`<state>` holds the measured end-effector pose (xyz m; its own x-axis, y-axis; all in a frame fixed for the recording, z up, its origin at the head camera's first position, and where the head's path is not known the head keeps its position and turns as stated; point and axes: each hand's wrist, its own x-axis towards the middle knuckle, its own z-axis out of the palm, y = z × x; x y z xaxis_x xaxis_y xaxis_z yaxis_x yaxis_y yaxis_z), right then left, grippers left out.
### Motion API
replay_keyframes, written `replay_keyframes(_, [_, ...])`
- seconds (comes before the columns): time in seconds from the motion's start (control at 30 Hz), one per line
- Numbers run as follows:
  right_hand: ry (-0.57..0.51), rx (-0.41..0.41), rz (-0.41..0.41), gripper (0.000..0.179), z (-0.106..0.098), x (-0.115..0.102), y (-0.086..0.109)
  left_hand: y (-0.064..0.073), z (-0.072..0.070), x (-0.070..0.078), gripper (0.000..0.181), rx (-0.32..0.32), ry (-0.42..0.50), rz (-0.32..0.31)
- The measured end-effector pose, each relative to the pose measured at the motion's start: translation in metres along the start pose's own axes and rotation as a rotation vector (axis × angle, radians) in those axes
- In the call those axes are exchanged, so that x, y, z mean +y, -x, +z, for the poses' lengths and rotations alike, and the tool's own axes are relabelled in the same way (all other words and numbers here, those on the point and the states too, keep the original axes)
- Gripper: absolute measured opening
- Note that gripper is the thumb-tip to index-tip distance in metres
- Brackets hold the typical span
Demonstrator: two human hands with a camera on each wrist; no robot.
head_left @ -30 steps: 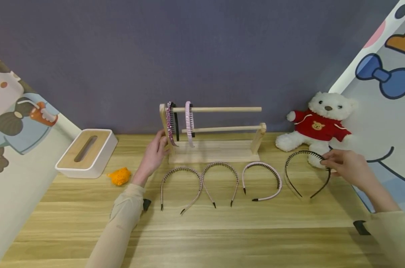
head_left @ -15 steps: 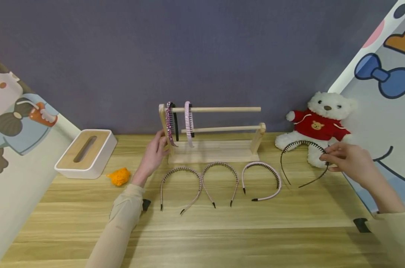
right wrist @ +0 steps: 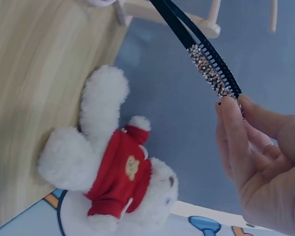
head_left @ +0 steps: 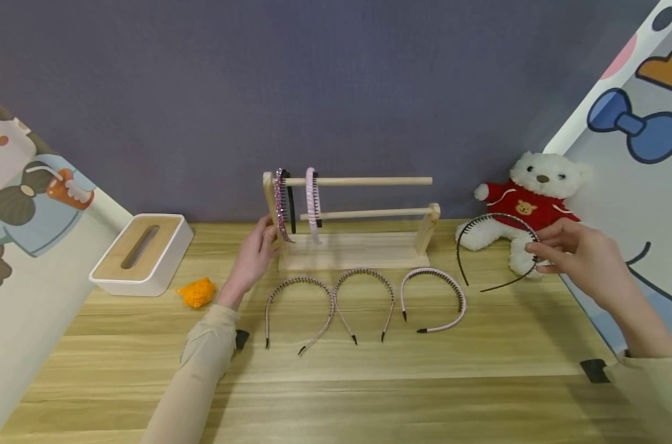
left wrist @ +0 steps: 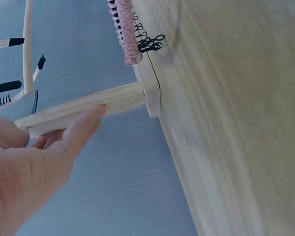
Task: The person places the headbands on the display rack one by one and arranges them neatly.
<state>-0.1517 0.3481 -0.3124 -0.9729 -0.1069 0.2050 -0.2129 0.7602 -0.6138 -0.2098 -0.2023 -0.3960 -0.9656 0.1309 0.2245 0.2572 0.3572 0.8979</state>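
- The left upright of a wooden rack is grasped by the left hand, with thumb and fingers set against the wood.
- A black headband is pinched between the thumb and fingers of the right hand; a glittery patch is seen just beside the fingertips in the right wrist view.
- The black headband is held up off the table, toward its right edge, in front of a white teddy bear.
- The rack is stood along the back edge of the table, near the middle.
- On its upper rod, a glittery pink headband is hung next to the left upright, and a pale pink headband is hung a little to the right of it.
- In front of the rack, three headbands are laid in a row: a thin left one and a thin middle one, touching or nearly so, then a thicker pink one set just beside them.
- The teddy bear, dressed in a red top, is seated at the back right corner.
- A white tissue box with a wooden lid is placed near the back left corner.
- An orange bundle is set between the tissue box and the left forearm.
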Motion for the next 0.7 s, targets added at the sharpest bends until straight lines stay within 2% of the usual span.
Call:
replay_keyframes(0.37, [-0.023, 0.078, -0.017, 0.022, 0.001, -0.030, 0.002, 0.000, -0.001, 0.002, 0.047, 0.007, -0.016, 0.009])
replay_keyframes(0.6, [-0.089, 0.133, -0.095, 0.021, 0.004, -0.047, 0.001, 0.000, -0.001, 0.001, 0.047, 0.002, -0.006, 0.010])
replay_keyframes(0.7, [-0.116, 0.157, -0.095, 0.020, 0.006, -0.055, 0.001, 0.000, 0.000, 0.001, 0.047, -0.001, -0.003, 0.008])
